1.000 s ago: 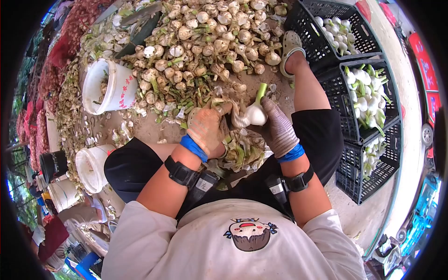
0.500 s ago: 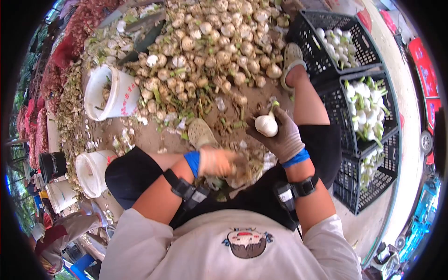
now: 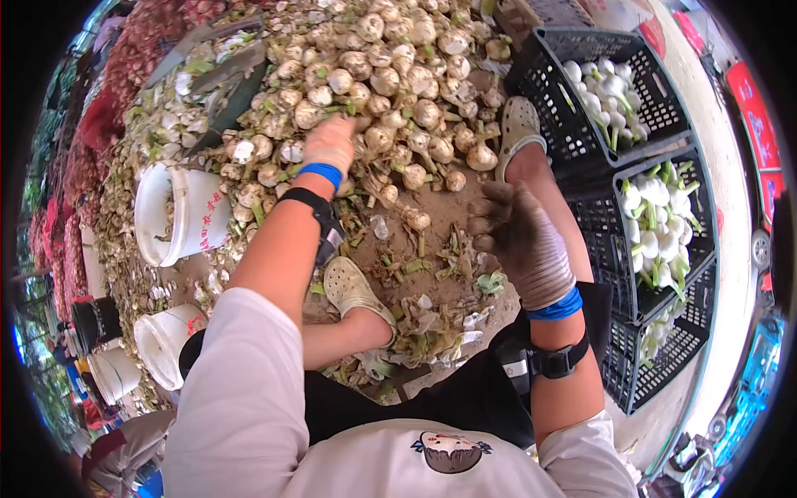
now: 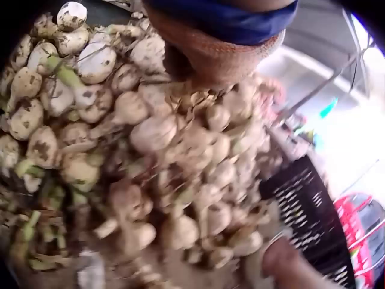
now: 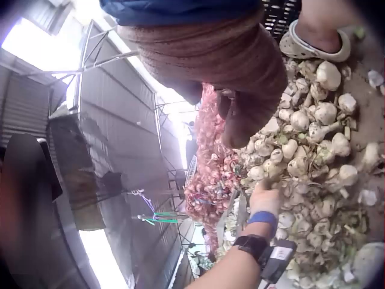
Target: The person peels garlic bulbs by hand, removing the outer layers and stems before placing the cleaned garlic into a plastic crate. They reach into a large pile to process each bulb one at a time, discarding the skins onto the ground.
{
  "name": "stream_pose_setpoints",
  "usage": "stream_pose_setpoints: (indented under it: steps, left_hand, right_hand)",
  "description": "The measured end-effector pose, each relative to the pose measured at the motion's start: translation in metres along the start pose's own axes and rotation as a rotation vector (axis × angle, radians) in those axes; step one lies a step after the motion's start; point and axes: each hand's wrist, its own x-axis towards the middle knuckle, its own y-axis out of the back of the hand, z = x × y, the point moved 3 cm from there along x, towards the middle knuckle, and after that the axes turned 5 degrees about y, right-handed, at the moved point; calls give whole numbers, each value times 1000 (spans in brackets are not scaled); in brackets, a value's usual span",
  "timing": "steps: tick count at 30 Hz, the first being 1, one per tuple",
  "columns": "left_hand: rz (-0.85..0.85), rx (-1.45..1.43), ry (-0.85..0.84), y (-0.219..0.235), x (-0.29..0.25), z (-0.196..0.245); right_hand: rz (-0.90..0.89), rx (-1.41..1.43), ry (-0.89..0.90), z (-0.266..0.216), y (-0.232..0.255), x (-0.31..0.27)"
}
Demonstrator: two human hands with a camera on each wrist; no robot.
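Left hand (image 3: 330, 145) stretched onto garlic pile (image 3: 390, 58), fingers among bulbs, grasp unclear. Right hand (image 3: 519, 236) empty, fingers loosely curled, above ground beside crates (image 3: 656, 166).

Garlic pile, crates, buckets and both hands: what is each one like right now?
garlic pile: unpeeled, dirty, heaped on the ground
left hand: gloved, reaching into the pile
right hand: gloved, holding nothing, fingers loosely curled
black crates: partly filled with white peeled garlic
white bucket: tipped on its side
peelings: scattered between the feet
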Motion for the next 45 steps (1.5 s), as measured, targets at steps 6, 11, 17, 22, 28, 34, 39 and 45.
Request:
stream_pose_setpoints:
  steps: [6,11,17,22,28,34,39,45]
  left_hand:
    - [-100,-1178,182,58,-59,-8]
    - [-415,-1710,307,100,-154,36]
    - [-514,-1342,363,101,-190,49]
    - [-470,-1724,295,107,-221,46]
    - [-376,-1666,282,100,-236,56]
    - [-552,-1323,127,105,-240,64]
    - [-736,-1484,3,103,-240,59]
    - [-123,-1308,113,88,-233,57]
  right_hand:
    - [-24,-1012,423,17,-28,-3]
    - [-133,-1404,787,50,-47,-14]
    - [-165,-1413,621,59,-52,-54]
    - [-136,-638,282,71,-39,-79]
    - [28,-187,342,69,-48,-92]
    - [49,-707,146,65,-14,-80]
    - [-1,-462,282,81,-4,-75]
    - [-115,301,-396,94,12,-64]
